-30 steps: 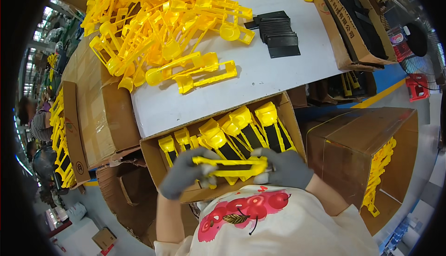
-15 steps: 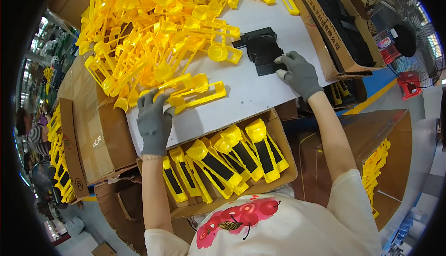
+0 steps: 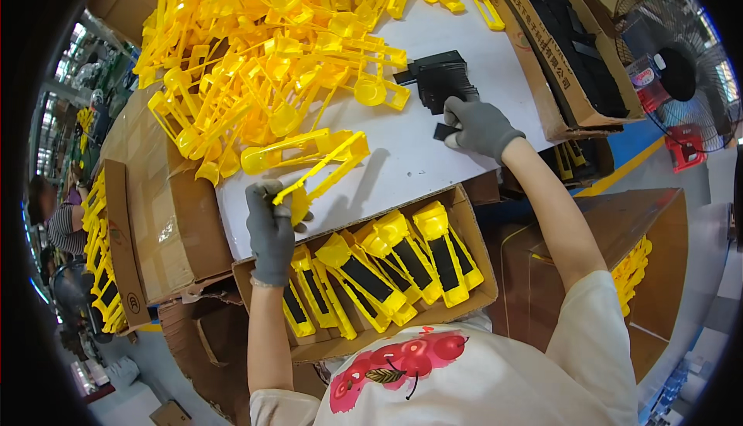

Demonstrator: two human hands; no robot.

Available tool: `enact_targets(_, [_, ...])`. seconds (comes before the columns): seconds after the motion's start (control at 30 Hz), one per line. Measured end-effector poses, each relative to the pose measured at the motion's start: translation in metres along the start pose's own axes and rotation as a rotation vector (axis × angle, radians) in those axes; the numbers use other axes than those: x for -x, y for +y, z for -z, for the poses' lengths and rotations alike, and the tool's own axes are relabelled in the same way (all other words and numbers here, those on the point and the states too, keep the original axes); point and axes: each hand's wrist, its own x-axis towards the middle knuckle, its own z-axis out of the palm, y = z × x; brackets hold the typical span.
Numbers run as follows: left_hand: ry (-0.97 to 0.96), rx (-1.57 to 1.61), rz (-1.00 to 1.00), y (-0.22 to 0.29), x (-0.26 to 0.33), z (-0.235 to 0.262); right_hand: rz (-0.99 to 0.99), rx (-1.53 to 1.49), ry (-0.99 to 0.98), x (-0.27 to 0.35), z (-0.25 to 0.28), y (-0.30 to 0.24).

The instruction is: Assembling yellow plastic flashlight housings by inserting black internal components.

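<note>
Gripping: left hand [image 3: 271,229], yellow frame [image 3: 317,169]; right hand [image 3: 481,126], black plate [image 3: 444,131]. Six-o'clock box [image 3: 476,229] holds black-backed frames [image 3: 368,277]; two-o'clock box [image 3: 534,58], black pieces [image 3: 561,31].

Left hand [image 3: 271,239] gripping, right hand [image 3: 483,128] apparently pinching; arms [image 3: 553,213] outstretched.

head camera: left fisheye of a worn pair | from: above the wearer's side of the table [image 3: 410,147] | facing: down and forward across the table, upright | range: near the table, wide field
</note>
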Motion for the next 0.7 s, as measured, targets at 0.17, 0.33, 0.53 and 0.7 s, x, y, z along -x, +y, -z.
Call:
enact_targets(0.17, [0.045, 0.485, 0.288, 0.015, 0.034, -0.002, 0.138, -0.322, 0.297, 0.038, 0.017, -0.025])
enact_targets(0.33, [-0.028, 0.483, 0.349, 0.032, 0.068, -0.014, 0.109, -1.028, 0.194, 0.117, 0.031, -0.098])
enact_targets(0.53, [-0.134, 0.496, 0.359, 0.057, 0.081, -0.031, 0.204, -0.845, 0.158, 0.138, -0.006, -0.121])
enact_targets(0.7, [-0.158, 0.376, 0.301, 0.048, 0.086, -0.027, 0.248, -0.627, 0.137, 0.136, 0.004, -0.122])
